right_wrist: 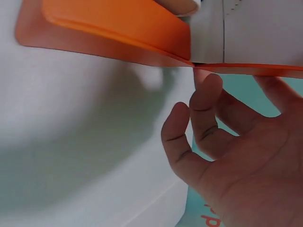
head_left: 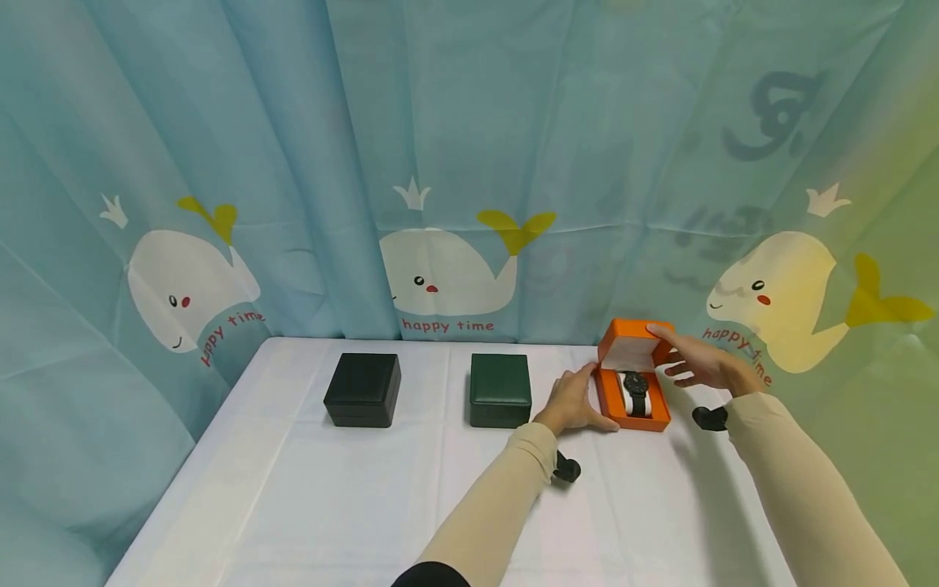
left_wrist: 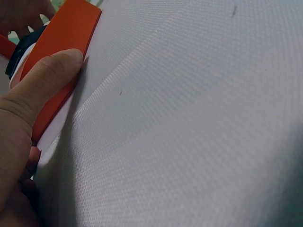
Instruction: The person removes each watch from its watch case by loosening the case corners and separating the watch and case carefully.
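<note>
An orange watch box [head_left: 645,425] stands at the table's right with its lid [head_left: 623,328] raised, showing a pale lining. Inside, a black watch [head_left: 637,390] is wrapped round a white cushion. My left hand [head_left: 575,405] grips the base from the left, its thumb along the front wall and the other fingers at the left side. At the lid's right edge, my right hand [head_left: 700,361] holds the lid, thumb near its top corner. The right wrist view shows the lower fingers [right_wrist: 177,132] bent below the hinge side, beside the orange base [right_wrist: 118,28].
A green box [head_left: 500,390] with its lid down stands left of my left hand. Farther left is a closed black box [head_left: 363,390]. A white cloth covers the table [head_left: 352,497]. Behind hangs a blue curtain [head_left: 455,122] with printed whales, touching the table's back edge.
</note>
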{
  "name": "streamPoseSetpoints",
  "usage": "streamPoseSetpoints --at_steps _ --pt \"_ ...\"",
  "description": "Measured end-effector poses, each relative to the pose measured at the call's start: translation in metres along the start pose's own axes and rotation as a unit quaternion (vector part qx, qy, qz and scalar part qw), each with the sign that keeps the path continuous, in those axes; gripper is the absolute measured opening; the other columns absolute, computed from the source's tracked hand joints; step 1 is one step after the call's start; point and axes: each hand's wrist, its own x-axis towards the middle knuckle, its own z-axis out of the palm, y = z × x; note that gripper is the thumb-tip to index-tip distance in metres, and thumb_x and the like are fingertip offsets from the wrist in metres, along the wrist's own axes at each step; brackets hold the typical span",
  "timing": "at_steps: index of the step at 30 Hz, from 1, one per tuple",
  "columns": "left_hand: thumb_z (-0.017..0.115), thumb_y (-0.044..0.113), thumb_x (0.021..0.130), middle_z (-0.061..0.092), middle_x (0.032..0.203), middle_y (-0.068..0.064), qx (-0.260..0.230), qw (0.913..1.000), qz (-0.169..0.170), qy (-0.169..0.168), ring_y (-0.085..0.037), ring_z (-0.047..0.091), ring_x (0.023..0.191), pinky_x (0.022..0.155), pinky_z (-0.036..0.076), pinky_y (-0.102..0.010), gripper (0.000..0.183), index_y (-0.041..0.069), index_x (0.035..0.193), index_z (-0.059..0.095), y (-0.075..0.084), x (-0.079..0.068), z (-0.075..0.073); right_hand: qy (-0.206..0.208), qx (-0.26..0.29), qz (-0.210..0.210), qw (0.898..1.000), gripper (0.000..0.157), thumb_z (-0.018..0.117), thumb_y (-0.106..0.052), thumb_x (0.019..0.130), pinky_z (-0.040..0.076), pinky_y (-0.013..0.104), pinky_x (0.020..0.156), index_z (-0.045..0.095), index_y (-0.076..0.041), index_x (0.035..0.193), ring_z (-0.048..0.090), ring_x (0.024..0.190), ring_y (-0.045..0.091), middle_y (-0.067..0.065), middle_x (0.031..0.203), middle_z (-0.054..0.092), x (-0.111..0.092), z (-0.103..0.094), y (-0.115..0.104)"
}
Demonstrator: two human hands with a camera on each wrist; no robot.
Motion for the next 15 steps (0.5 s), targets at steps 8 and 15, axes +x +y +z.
streamPoseSetpoints --at_steps 8,15 --pt "0.098 0.049 0.062 0.058 0.141 0.007 -0.004 1.0000 -0.003 0.000 -0.012 0.052 0.117 0.102 0.045 -0.024 0.115 0.024 0.157 0.039 0.0015 0.0003 0.0005 -0.013 0.012 0.018 1.000 0.108 0.032 -0.076 0.098 0.038 0.063 0.110 0.002 0.009 0.157 0.033 0.138 0.054 0.041 0.157 0.015 0.0008 -0.0012 -0.0045" --pt "0.098 0.050 0.062 0.057 0.143 0.008 -0.003 1.0000 -0.003 -0.001 -0.012 0.052 0.118 0.103 0.044 -0.024 0.114 0.024 0.157 0.039 0.0010 0.0011 0.0007 -0.019 0.016 0.019 1.000 0.110 0.032 -0.076 0.098 0.036 0.064 0.111 -0.003 0.010 0.157 0.029 0.140 0.056 0.042 0.158 0.011 0.0018 -0.0023 -0.0054"
